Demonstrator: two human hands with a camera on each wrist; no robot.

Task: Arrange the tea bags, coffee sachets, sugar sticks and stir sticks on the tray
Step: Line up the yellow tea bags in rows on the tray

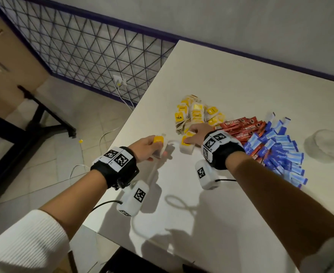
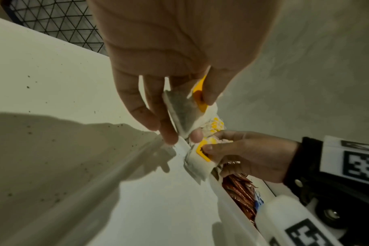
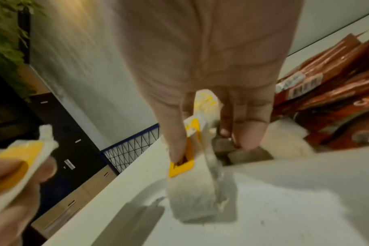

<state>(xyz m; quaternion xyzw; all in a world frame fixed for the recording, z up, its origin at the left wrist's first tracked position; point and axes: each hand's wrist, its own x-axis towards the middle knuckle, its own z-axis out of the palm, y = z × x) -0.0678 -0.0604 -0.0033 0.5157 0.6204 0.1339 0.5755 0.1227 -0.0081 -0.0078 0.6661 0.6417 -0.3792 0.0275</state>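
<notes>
My left hand (image 1: 156, 146) pinches a tea bag with a yellow tag (image 1: 158, 139) just above the table's left part; the left wrist view shows that tea bag (image 2: 183, 113) between thumb and fingers. My right hand (image 1: 191, 136) pinches another tea bag (image 1: 187, 148) by its yellow tag at the near edge of the tea bag pile (image 1: 195, 113). This bag (image 3: 192, 196) hangs at the far corner of a white tray (image 2: 232, 209). Red coffee sachets (image 1: 241, 127) and blue sugar sticks (image 1: 276, 148) lie in heaps to the right.
A clear glass bowl (image 1: 326, 146) stands at the right of the white table (image 1: 231, 75). The table's left edge drops to a tiled floor (image 1: 63, 154) with cables and a black stand. No stir sticks show.
</notes>
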